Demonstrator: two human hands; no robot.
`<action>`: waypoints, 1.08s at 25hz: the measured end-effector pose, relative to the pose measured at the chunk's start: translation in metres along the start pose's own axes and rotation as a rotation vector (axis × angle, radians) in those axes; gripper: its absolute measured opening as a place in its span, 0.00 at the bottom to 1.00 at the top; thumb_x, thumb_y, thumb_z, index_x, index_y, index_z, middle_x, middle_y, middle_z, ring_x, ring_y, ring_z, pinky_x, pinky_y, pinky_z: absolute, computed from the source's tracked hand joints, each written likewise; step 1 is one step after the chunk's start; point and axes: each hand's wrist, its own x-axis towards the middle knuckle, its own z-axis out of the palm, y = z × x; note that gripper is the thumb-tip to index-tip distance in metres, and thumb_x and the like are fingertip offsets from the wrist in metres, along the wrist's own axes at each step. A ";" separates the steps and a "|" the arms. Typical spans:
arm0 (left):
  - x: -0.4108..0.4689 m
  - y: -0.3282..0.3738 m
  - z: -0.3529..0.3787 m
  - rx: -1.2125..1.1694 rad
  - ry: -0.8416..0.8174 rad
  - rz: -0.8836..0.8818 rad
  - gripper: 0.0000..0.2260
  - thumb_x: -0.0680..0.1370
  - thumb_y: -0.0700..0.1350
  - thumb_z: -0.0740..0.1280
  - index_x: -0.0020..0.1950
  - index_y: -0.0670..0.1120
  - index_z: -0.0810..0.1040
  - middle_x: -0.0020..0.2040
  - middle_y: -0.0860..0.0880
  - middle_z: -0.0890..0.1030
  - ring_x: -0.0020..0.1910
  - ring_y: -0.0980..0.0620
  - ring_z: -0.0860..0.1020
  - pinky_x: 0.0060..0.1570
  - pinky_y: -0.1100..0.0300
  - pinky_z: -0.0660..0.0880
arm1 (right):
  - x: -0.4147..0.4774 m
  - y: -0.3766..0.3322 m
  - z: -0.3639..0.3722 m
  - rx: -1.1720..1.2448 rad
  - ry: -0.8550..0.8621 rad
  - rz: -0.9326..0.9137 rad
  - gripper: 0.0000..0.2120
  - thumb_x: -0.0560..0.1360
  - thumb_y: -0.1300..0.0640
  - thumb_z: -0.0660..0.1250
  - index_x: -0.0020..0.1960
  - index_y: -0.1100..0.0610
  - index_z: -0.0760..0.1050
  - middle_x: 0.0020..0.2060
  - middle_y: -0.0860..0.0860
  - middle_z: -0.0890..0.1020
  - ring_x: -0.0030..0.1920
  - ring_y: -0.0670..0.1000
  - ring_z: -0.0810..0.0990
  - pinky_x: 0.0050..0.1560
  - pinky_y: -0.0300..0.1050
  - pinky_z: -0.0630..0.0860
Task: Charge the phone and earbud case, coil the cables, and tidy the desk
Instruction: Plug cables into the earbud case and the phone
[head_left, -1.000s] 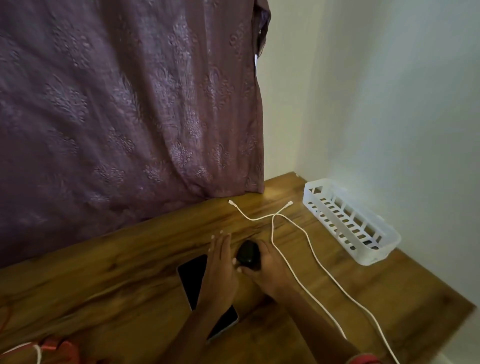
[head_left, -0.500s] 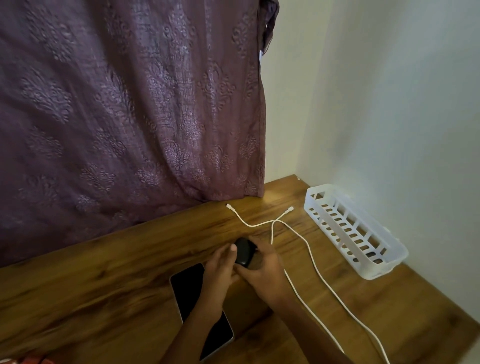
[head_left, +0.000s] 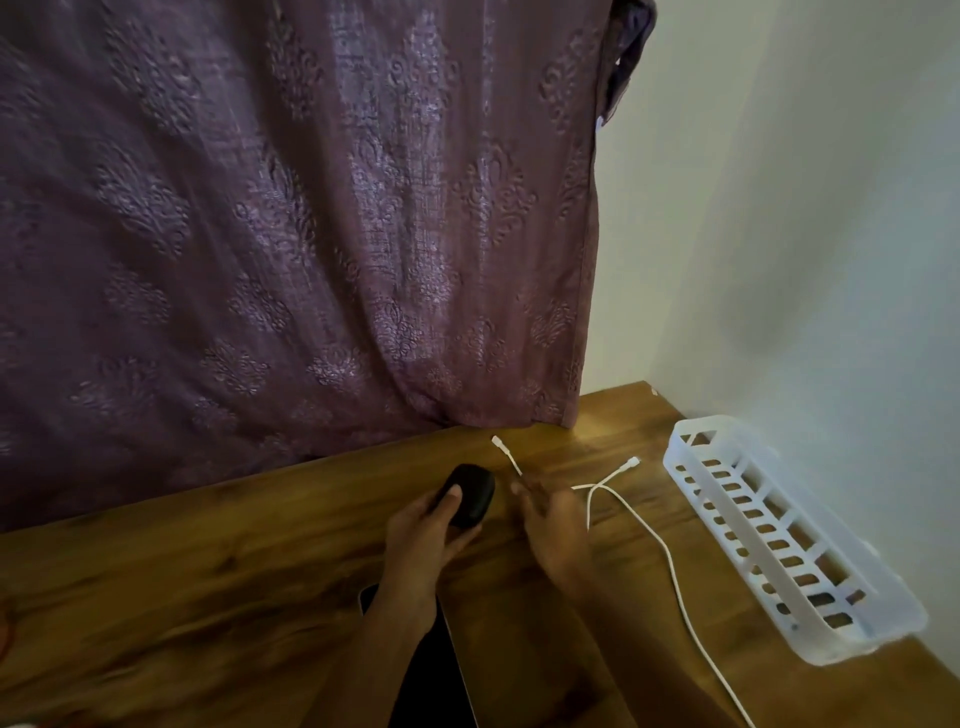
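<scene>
My left hand (head_left: 423, 525) holds the black earbud case (head_left: 470, 493) just above the wooden desk (head_left: 197, 582). Right of it, my right hand (head_left: 553, 525) pinches a white cable (head_left: 511, 460) a short way behind its connector, which points toward the curtain. A second white cable (head_left: 670, 561) ends in a plug near the basket and trails to the front right edge. The dark phone (head_left: 441, 675) lies flat on the desk, partly hidden under my left forearm.
A white slotted plastic basket (head_left: 857, 649) stands along the right wall. A purple patterned curtain (head_left: 311, 234) hangs behind the desk and touches its back edge. The desk ends in a corner at the back right.
The earbud case passed from my right hand into my left, which moved off the phone. My right hand shifted right onto the white cable.
</scene>
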 end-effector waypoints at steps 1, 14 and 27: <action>0.004 0.001 -0.001 -0.008 -0.004 0.007 0.11 0.76 0.40 0.65 0.57 0.38 0.76 0.55 0.41 0.80 0.54 0.44 0.80 0.39 0.62 0.81 | 0.010 0.004 0.009 -0.073 0.009 -0.020 0.12 0.77 0.53 0.63 0.55 0.58 0.77 0.50 0.54 0.81 0.52 0.53 0.78 0.53 0.47 0.75; 0.039 0.014 -0.013 0.039 -0.027 0.013 0.15 0.76 0.46 0.65 0.60 0.42 0.77 0.55 0.44 0.81 0.46 0.51 0.83 0.54 0.57 0.77 | 0.052 -0.010 0.042 -0.153 0.207 -0.022 0.08 0.76 0.60 0.64 0.49 0.58 0.81 0.45 0.53 0.83 0.47 0.53 0.79 0.49 0.39 0.70; -0.022 0.108 0.036 -0.086 -0.211 0.157 0.10 0.77 0.44 0.63 0.47 0.39 0.79 0.39 0.43 0.85 0.40 0.48 0.84 0.40 0.61 0.81 | -0.038 -0.116 -0.053 0.634 0.331 -0.246 0.13 0.71 0.60 0.70 0.42 0.41 0.79 0.33 0.49 0.83 0.35 0.44 0.79 0.35 0.33 0.75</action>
